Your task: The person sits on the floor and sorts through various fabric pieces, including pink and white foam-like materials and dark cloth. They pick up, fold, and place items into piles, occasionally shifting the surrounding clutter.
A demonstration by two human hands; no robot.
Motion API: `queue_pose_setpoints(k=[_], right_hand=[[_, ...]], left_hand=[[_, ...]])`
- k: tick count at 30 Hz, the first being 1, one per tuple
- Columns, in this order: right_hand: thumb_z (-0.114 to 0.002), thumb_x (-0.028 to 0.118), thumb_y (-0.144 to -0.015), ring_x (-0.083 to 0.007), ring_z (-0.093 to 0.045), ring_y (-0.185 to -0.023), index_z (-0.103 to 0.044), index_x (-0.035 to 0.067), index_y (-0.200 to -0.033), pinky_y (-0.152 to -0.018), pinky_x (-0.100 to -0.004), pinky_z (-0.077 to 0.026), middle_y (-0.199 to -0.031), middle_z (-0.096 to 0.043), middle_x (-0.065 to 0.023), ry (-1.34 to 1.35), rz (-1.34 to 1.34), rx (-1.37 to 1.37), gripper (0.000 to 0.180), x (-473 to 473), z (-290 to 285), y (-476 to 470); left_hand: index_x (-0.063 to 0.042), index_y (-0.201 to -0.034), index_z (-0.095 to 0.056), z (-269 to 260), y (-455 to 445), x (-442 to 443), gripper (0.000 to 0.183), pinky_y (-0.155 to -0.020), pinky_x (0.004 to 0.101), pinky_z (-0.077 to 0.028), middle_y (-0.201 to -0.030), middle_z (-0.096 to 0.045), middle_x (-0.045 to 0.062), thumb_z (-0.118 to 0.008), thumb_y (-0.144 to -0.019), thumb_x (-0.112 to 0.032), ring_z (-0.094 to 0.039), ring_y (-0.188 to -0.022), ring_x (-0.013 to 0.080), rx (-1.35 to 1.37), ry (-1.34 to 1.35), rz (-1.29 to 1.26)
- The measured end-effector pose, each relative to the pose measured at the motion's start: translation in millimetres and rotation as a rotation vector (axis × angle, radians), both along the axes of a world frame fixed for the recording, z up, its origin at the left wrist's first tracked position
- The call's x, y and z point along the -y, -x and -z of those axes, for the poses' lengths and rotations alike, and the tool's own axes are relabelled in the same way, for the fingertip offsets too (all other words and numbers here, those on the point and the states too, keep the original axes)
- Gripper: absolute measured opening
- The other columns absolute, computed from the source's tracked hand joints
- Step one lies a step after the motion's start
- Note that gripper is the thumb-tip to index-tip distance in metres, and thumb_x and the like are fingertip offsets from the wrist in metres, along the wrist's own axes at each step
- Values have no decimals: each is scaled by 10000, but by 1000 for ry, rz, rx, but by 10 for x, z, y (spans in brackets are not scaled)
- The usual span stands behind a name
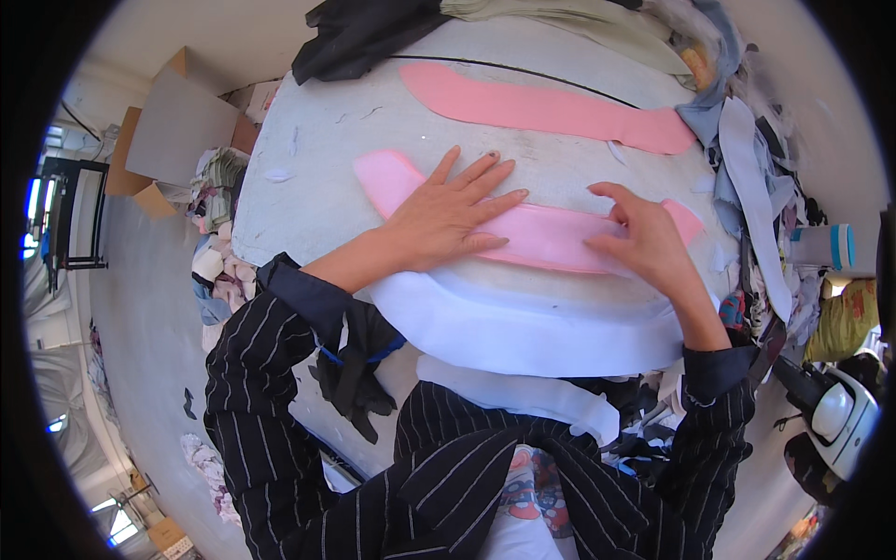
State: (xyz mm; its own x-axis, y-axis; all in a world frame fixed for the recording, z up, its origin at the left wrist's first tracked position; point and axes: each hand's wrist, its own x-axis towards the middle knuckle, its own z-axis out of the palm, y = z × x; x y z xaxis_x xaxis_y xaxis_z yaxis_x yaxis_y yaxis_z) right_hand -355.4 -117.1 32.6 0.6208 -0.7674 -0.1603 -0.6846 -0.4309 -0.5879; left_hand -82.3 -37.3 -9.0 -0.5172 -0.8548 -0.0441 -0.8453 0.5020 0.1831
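Observation:
A curved pink fabric piece (682, 220) lies on the pale padded table (315, 154), with a thin whitish layer (546, 234) over it that leaves a pink rim. My left hand (448, 217) presses flat on its left half, fingers spread. Over the right end is my right hand (647, 238), thumb and forefinger apart, the other fingers curled against the fabric; what lies beneath them is hidden. Farther back rests a second curved pink piece (518, 105), with no whitish layer visible. A white curved strip (532, 332) lies along the near edge, and another white strip (518, 399) is against my body.
Black cloth (364, 35) and pale green cloth (581, 24) lie at the back. Fabric scraps and a long white strip (756, 203) crowd the right side. An open cardboard box (178, 133) and folded cloth (217, 185) stand left. Dark cloth (357, 378) hangs by my left sleeve.

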Motion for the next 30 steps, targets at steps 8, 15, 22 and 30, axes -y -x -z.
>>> queue_pose_setpoints(k=[8,15,22,30], right_hand=[[-743,173,-667,-299,-630,-745,-566,89,-1192,-662,-370,-480,-788,-641,-138,-7,69,60,560,84,126,284],[-740,135,-668,-234,-610,-691,-568,41,-1192,-647,-328,-472,-739,-622,-104,2,63,74,560,163,50,450],[-719,41,-711,-66,-510,-687,-563,11,-1205,-621,-218,-420,-754,-568,10,-209,339,322,519,426,108,1106],[-692,31,-779,-23,-501,-672,-541,5,-1222,-575,-165,-390,-791,-584,15,-81,360,504,468,542,319,1065]], left_hand=[[-174,-1454,-330,-306,282,194,637,-1154,521,-25,-1540,-193,129,-443,-920,-503,-131,-1438,276,36,50,84],[-127,-1479,-247,49,722,261,752,-1156,518,-16,-1550,-154,128,-352,-906,-603,-123,-1441,262,-71,31,318],[-145,-1485,-244,30,761,280,814,-1153,520,-11,-1548,-152,138,-306,-870,-675,-116,-1438,287,6,27,327],[-142,-1481,-256,19,758,281,815,-1152,518,-28,-1541,-162,159,-328,-867,-674,-113,-1436,301,34,14,312]])
